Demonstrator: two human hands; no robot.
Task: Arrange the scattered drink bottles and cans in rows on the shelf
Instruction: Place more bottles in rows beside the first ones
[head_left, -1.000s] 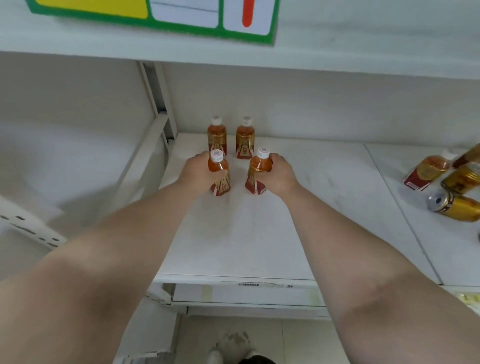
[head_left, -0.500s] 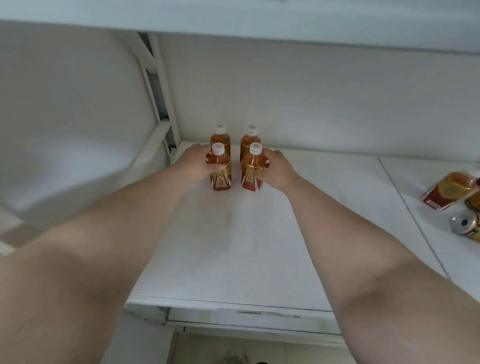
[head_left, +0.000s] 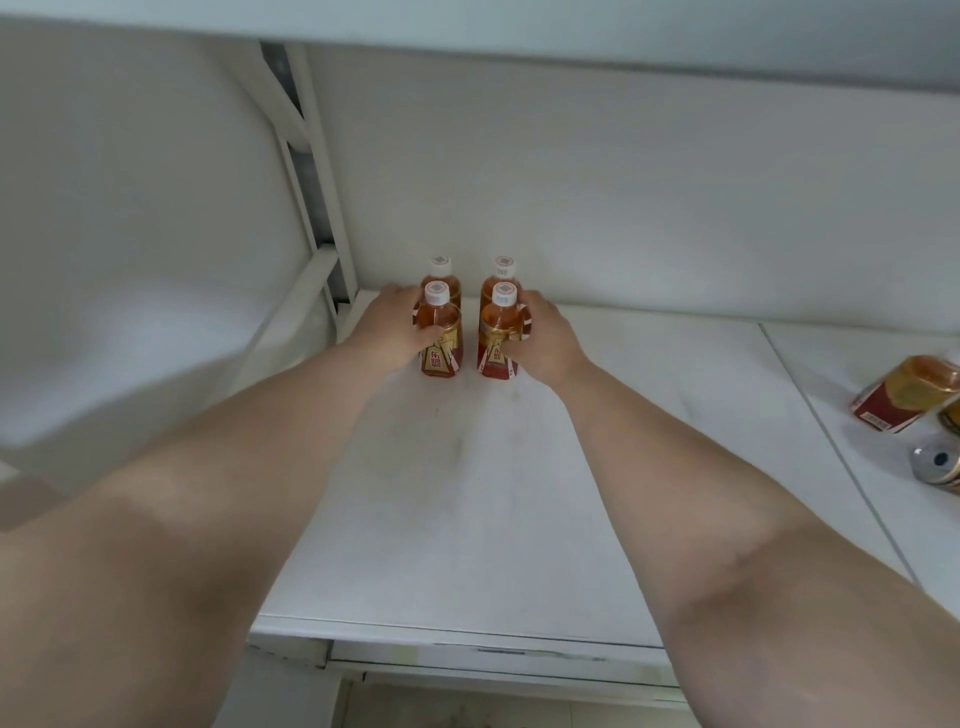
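gripping the front left bottle (head_left: 440, 338), the left hand (head_left: 390, 332) wraps its fingers around the amber body just under the white cap. the right hand (head_left: 540, 343) does the same to the front right bottle (head_left: 497, 335), thumb across the label. both bottles stand upright on the white shelf (head_left: 467, 493), side by side with a narrow gap between them. just behind them, near the back wall (head_left: 623, 208), 2 more upright bottles (head_left: 442, 270) line up, 1 behind each front bottle, making 2 short rows. well apart to the right, past a seam in the shelf, a bottle on its side (head_left: 906, 392) lies beside a tipped can (head_left: 937, 462), both cut by the picture's edge.
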